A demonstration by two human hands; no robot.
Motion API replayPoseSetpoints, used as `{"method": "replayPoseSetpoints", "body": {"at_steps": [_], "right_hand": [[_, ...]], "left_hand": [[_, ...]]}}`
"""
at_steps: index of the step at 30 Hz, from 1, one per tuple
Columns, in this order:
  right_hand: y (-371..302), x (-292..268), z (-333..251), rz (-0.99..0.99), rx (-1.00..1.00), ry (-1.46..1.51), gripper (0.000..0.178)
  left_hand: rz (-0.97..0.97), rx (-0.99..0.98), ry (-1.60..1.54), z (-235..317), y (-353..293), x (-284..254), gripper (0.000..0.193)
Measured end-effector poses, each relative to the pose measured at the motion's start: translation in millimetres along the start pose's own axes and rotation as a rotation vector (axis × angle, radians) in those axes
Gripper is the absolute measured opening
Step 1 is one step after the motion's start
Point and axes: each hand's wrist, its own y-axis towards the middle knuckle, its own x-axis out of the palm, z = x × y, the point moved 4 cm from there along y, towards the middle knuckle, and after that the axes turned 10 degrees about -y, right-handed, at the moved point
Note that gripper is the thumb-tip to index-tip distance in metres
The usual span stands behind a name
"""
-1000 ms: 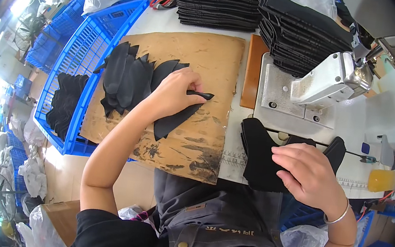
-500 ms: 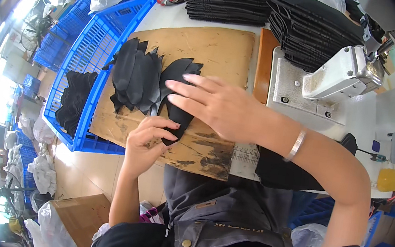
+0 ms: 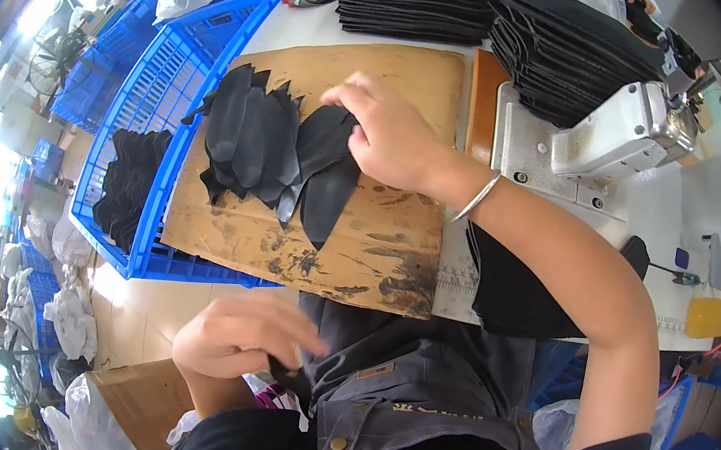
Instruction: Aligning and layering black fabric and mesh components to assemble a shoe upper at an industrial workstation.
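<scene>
My right hand point(image 3: 385, 134) hovers at the upper end of the black leaf-shaped pieces point(image 3: 328, 198) that lie fanned on a brown board. Its fingers are bent, and a gap shows between them and the thumb. Left of it, more black pointed pieces point(image 3: 250, 135) lie overlapped in a row, looking like thin leather. My left hand point(image 3: 243, 337) is off the board, before my apron, and blurred by motion. Its fingers are drawn together, with a dark piece point(image 3: 290, 376) at their tips whose outline is hard to see.
A blue crate point(image 3: 143, 234) with wavy black pieces stands left of the scuffed board point(image 3: 397, 77). Stacked black pieces point(image 3: 415, 2) lie at the back. On the right is a white sewing-type machine point(image 3: 609, 143), with black material point(image 3: 515, 289) in front of it.
My left hand has left the pieces on the board and come down toward my body. My right hand has lifted from lying flat on them and moved slightly up, its fingers now bent.
</scene>
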Motion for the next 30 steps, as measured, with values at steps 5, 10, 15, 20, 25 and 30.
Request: {"method": "replayPoseSetpoints", "body": {"at_steps": [5,10,15,20,25,30], "right_hand": [[-54,-20,-63,-0.448,-0.034,0.940,0.065],[-147,-30,-44,-0.524,0.455,1.379,0.059],[-208,-79,-25,-0.246,0.593,1.156,0.031],[-248,-124,-14,-0.104,0.735,0.552,0.021],[-274,-122,-8,-0.086,0.701,0.318,0.020],[-287,-119,-10,-0.085,0.950,0.339,0.025]], "left_hand": [[0.462,0.358,0.201,13,47,11,0.021],[0.376,0.389,0.240,19,96,21,0.024],[0.113,0.288,-0.062,-8,128,34,0.026],[-0.134,-0.216,-0.768,-58,162,69,0.046],[-0.055,-0.575,-0.185,-59,189,95,0.054],[-0.101,-0.375,0.297,-67,196,112,0.031]]}}
